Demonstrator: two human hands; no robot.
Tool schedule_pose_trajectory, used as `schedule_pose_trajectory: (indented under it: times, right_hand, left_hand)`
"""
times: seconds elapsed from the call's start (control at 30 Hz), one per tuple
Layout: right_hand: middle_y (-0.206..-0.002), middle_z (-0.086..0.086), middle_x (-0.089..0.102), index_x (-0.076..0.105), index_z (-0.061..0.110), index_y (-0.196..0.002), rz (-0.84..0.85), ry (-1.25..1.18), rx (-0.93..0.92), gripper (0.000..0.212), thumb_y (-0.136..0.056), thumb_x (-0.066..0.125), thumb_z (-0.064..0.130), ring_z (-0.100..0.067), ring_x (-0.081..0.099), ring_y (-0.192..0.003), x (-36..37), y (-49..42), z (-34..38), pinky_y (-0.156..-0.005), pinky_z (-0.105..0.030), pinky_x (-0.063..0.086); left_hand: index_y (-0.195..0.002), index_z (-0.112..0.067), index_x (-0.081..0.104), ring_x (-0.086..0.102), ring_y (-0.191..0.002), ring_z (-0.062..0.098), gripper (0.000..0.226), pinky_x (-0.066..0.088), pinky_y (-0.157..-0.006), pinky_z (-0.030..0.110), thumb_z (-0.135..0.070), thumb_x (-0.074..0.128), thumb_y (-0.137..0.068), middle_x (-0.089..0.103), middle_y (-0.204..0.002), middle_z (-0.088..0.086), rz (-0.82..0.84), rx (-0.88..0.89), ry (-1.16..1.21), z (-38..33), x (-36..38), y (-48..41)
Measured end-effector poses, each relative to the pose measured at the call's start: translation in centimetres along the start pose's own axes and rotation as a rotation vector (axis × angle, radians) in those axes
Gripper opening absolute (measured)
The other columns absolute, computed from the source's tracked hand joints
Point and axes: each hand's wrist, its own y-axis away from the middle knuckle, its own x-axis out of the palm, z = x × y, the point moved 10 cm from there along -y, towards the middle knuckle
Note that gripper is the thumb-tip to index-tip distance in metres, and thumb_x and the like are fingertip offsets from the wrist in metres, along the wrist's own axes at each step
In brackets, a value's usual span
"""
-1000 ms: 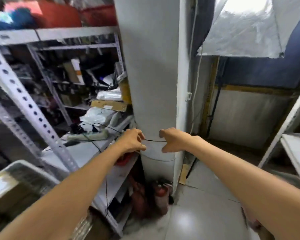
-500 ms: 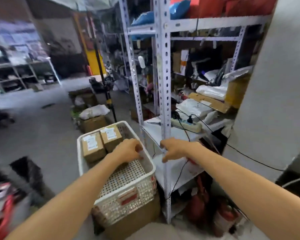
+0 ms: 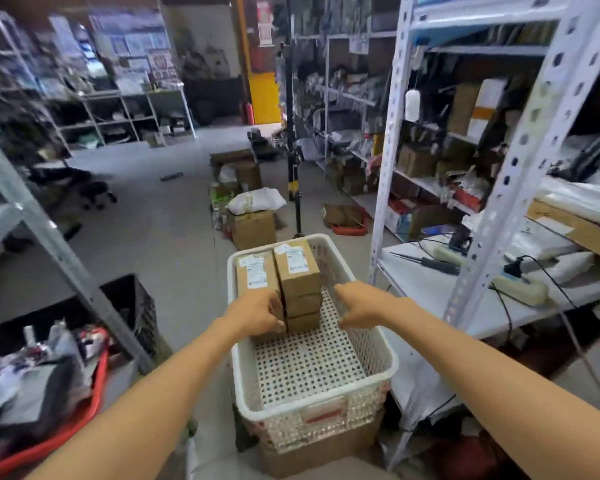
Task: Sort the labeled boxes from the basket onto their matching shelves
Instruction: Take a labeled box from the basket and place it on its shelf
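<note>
A white perforated basket (image 3: 378, 358) stands on a cardboard carton in the aisle. At its far end are two stacks of brown labeled boxes: the left stack (image 3: 256, 271) and the taller-looking right stack (image 3: 297, 265). My left hand (image 3: 258, 315) lies with curled fingers against the front of the left stack, hiding its lower boxes; a grip is not discernible. My right hand (image 3: 359, 303) hovers inside the basket, fingers relaxed and pointing at the right stack, a short gap away. It holds nothing.
A white metal shelf rack (image 3: 430, 292) with cables and a power strip stands right of the basket. A black crate (image 3: 132, 306) and red tub of clutter (image 3: 49, 393) sit at the left. Cartons (image 3: 253, 226) and a tripod pole (image 3: 291, 161) stand beyond the basket.
My view has swung left from the pillar and rack to the aisle and basket. Both hands have moved from the shelf edge down into the basket, toward the stacked boxes.
</note>
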Motion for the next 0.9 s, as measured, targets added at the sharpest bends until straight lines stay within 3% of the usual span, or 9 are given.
schedule_pose_trajectory:
  times: [0.4,0.6,0.7,0.8,0.9]
  right_hand:
    - [-0.108,-0.008,0.052,0.046,0.011,-0.109,0.071,-0.058,-0.03,0.032,-0.084,0.063,0.022,-0.022,0.051,-0.089,0.0,-13.9,-3.3,-0.065,-0.03,0.042]
    - [-0.117,-0.01,0.058,0.05,0.009,-0.124,0.092,-0.188,-0.039,0.043,-0.083,0.059,0.018,-0.025,0.06,-0.097,0.2,-22.6,-7.6,-0.076,-0.037,0.055]
    - [-0.117,-0.009,0.056,0.048,0.009,-0.126,0.071,-0.228,-0.023,0.044,-0.084,0.058,0.017,-0.022,0.056,-0.094,1.4,-26.2,-9.2,-0.057,-0.023,0.043]
    - [-0.121,-0.009,0.055,0.043,0.01,-0.133,0.098,-0.264,0.008,0.053,-0.083,0.059,0.02,-0.025,0.055,-0.106,4.3,-29.1,-10.8,-0.077,-0.032,0.051]
    - [-0.124,-0.011,0.052,0.04,0.01,-0.135,0.117,-0.303,0.057,0.057,-0.083,0.06,0.021,-0.026,0.05,-0.113,6.7,-31.9,-12.5,-0.09,-0.033,0.048]
  left_hand:
    - [-0.107,-0.018,0.063,0.061,-0.096,0.017,0.04,0.053,-0.086,0.037,-0.03,0.079,-0.072,0.066,-0.105,-0.001,0.012,-0.107,0.136,3.7,-0.6,-12.3]
    - [-0.111,-0.019,0.062,0.06,-0.1,0.016,0.041,0.053,-0.089,0.036,-0.03,0.077,-0.074,0.065,-0.109,-0.001,0.055,-0.21,0.151,6.0,0.7,-19.4]
    - [-0.112,-0.021,0.059,0.059,-0.097,0.014,0.042,0.052,-0.086,0.033,-0.031,0.075,-0.074,0.061,-0.102,-0.005,0.064,-0.253,0.176,7.1,2.5,-22.8]
    - [-0.111,-0.019,0.059,0.058,-0.092,0.014,0.043,0.053,-0.08,0.029,-0.031,0.074,-0.073,0.062,-0.104,-0.002,0.112,-0.272,0.18,8.1,5.1,-25.7]
    - [-0.116,-0.018,0.056,0.059,-0.098,0.018,0.05,0.053,-0.086,0.036,-0.033,0.074,-0.072,0.063,-0.111,0.002,0.129,-0.304,0.211,9.6,7.3,-28.8]
